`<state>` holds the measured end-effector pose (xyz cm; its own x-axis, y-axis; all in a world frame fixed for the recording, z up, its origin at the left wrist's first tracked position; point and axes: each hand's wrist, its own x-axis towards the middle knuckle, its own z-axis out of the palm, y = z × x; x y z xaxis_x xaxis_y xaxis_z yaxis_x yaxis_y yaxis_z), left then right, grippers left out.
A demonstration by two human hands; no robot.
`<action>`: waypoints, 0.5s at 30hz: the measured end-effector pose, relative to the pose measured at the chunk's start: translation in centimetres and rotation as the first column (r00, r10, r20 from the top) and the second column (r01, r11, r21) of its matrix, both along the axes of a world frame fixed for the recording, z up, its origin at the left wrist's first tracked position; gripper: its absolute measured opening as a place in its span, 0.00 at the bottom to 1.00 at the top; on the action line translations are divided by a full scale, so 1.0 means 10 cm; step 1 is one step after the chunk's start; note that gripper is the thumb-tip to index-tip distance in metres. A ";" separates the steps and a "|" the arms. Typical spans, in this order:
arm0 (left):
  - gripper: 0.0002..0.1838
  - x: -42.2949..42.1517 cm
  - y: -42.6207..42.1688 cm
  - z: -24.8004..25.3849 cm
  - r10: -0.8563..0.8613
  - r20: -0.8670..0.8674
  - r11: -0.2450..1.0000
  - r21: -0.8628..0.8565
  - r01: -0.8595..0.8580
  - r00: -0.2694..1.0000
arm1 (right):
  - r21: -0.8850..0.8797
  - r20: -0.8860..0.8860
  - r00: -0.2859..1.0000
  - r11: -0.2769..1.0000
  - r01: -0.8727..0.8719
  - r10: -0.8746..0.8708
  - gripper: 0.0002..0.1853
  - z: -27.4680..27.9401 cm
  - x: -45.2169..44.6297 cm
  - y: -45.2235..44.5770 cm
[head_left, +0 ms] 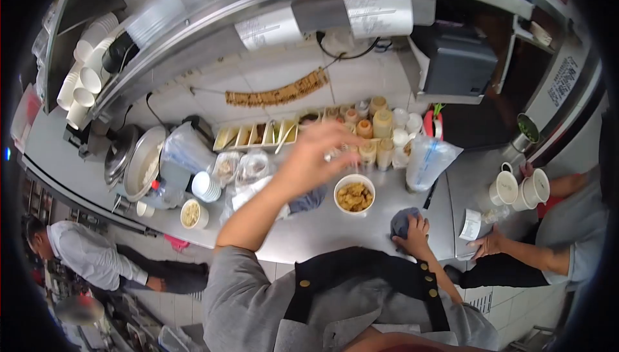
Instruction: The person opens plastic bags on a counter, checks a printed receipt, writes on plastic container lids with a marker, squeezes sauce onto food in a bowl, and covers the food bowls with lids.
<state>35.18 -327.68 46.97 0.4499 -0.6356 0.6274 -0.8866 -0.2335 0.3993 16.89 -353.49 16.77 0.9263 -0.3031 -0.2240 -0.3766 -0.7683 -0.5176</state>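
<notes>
My left hand (319, 155) is raised over the counter, up and to the left of a white bowl (354, 206) of golden-brown food pieces. It is blurred, with a gap between thumb and fingers and nothing visible in it. Closed on a bunched grey-blue cloth (401, 221), my right hand (416, 237) rests on the steel counter, right of the bowl. Sauce bottles (382, 123) and a long tray of toppings (255, 135) stand behind my left hand.
Left are a large pot (143, 165), a rice cup (194, 214) and stacked lids (206, 187). A plastic bag (431, 161) and a black pen (430, 194) lie right. A co-worker's hand (489, 243) is near a receipt (471, 224); another person (84, 252) stands far left.
</notes>
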 end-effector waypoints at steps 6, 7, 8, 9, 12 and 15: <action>0.04 0.33 0.22 2.03 0.480 0.549 0.859 -0.451 -0.241 0.684 | 0.030 0.149 0.986 0.997 0.073 -0.076 0.44 -0.05 0.09 0.04; 0.05 0.50 0.23 2.29 0.516 0.572 0.849 -0.438 -0.295 0.638 | 0.043 0.143 0.986 0.996 0.081 -0.087 0.44 -0.02 0.09 0.05; 0.07 0.71 0.25 2.54 0.550 0.591 0.834 -0.425 -0.352 0.591 | 0.056 0.132 0.987 0.994 0.089 -0.096 0.44 -0.02 0.06 0.06; 0.08 1.00 0.32 2.74 0.580 0.628 0.809 -0.369 -0.458 0.519 | 0.036 0.185 0.978 0.995 0.091 -0.096 0.44 -0.09 0.04 0.06; 0.15 1.77 0.51 3.13 0.605 0.550 0.681 0.018 -0.732 0.576 | 0.036 0.189 0.971 0.990 0.139 -0.144 0.43 -0.12 -0.10 0.01; 0.14 2.14 0.51 3.09 0.604 0.533 0.563 0.242 -0.790 0.593 | 0.015 0.231 0.953 0.981 0.196 -0.194 0.42 -0.27 -0.28 -0.08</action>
